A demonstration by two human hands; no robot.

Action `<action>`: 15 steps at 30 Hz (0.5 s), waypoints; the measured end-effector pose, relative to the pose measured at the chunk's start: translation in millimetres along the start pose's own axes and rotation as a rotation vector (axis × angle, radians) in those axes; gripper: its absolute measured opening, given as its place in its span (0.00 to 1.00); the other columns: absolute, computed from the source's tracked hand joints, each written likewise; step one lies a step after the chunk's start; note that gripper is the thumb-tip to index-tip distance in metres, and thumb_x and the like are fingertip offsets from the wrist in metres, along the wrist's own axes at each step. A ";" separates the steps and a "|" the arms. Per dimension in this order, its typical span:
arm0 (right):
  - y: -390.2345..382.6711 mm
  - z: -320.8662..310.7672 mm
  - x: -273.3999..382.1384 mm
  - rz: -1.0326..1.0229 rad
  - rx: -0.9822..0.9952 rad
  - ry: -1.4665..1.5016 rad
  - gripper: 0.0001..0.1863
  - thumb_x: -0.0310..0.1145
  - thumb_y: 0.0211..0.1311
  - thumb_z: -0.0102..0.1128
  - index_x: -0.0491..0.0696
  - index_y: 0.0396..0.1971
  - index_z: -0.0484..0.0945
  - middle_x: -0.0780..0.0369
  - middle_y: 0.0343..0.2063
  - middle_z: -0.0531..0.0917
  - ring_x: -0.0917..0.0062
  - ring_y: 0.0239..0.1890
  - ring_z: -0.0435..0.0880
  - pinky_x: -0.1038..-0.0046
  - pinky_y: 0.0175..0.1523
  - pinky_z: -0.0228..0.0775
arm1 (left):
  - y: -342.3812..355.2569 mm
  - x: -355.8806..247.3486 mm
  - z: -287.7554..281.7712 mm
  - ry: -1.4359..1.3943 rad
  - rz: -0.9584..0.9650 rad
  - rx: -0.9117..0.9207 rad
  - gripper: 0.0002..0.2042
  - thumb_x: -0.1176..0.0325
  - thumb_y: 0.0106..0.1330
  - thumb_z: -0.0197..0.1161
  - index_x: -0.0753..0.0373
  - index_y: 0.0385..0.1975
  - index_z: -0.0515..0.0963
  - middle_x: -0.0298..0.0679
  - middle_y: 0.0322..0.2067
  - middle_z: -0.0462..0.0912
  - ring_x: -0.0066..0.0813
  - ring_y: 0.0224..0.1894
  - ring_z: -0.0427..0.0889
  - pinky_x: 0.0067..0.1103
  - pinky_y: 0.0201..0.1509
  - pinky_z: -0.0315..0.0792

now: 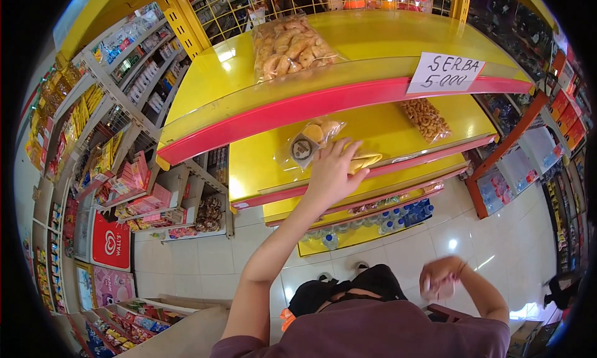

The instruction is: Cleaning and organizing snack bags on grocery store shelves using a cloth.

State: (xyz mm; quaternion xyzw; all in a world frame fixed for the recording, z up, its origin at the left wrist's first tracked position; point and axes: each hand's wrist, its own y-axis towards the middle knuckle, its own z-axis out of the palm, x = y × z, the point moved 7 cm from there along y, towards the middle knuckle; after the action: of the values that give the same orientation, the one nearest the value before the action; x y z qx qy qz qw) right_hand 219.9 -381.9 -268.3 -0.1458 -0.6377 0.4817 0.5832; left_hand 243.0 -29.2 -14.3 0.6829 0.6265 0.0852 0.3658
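My left hand (333,171) reaches onto the second yellow shelf (261,153). A folded yellow cloth (365,162) sits between its thumb and fingers, bunched against the shelf. Touching or just beside the fingertips is a clear packet of round snacks (316,134) with a dark round label. Low on the right, my right hand (443,276) is curled in front of my body, slightly blurred. Something pale shows under its fingers, too unclear to name.
A large bag of puffy snacks (292,47) lies on the top shelf, with a handwritten white sign (444,72) on its red edge. Farther right on the second shelf is a packet of brown snacks (426,119). Blue-capped bottles (398,218) fill the bottom shelf; stocked racks (143,190) stand left.
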 end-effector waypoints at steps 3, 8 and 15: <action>20.9 52.7 0.9 -0.048 0.063 0.126 0.15 0.27 0.48 0.52 0.40 0.37 0.78 0.62 0.25 0.80 0.80 0.30 0.76 0.76 0.34 0.70 | 8.1 17.2 22.1 0.228 -0.165 0.015 0.17 0.59 0.59 0.59 0.60 0.44 0.76 0.42 0.43 0.77 0.40 0.48 0.75 0.39 0.52 0.63; 60.9 52.2 -61.6 -0.053 -0.273 -0.091 0.12 0.31 0.54 0.52 0.43 0.36 0.78 0.67 0.24 0.78 0.83 0.30 0.72 0.78 0.36 0.66 | 6.2 42.4 39.8 -0.101 -0.426 0.168 0.14 0.61 0.61 0.56 0.65 0.38 0.77 0.52 0.31 0.79 0.44 0.37 0.79 0.38 0.40 0.69; 52.4 47.6 -74.2 -0.117 -0.461 0.278 0.15 0.32 0.50 0.52 0.45 0.39 0.79 0.62 0.31 0.83 0.79 0.35 0.77 0.75 0.43 0.69 | 1.7 46.9 -5.5 -0.500 -0.421 -0.410 0.12 0.63 0.66 0.53 0.68 0.33 0.73 0.46 0.26 0.77 0.35 0.27 0.75 0.30 0.32 0.68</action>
State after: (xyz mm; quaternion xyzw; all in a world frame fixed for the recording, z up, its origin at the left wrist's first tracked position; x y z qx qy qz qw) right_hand 178.7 -432.6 -347.4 -0.3022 -0.6517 0.2648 0.6433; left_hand 250.6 16.2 -25.3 0.4519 0.6144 -0.0373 0.6456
